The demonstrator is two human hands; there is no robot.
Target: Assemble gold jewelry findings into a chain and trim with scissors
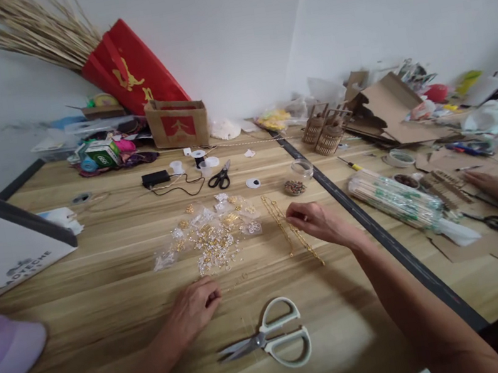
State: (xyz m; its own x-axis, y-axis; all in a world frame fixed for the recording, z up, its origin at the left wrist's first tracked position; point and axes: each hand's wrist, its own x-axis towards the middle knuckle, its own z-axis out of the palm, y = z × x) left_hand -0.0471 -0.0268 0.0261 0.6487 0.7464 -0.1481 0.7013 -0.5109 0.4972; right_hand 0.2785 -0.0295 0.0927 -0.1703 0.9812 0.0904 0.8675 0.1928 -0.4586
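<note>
My right hand is closed, its fingertips pinched at a gold chain that lies doubled on the wooden table. My left hand rests on the tabletop with its fingers curled; whatever they may hold is hidden. Just right of those fingers lies a thin gold piece with a small ring. Beyond the left hand spreads a pile of small clear and gold jewelry findings, partly in little plastic bags. White-handled scissors lie near me, between my forearms, blades pointing left.
Black scissors, a black adapter and a jar of beads stand farther back. Along the wall are a cardboard box and a red bag. At right, another person's hand is near packaged sticks.
</note>
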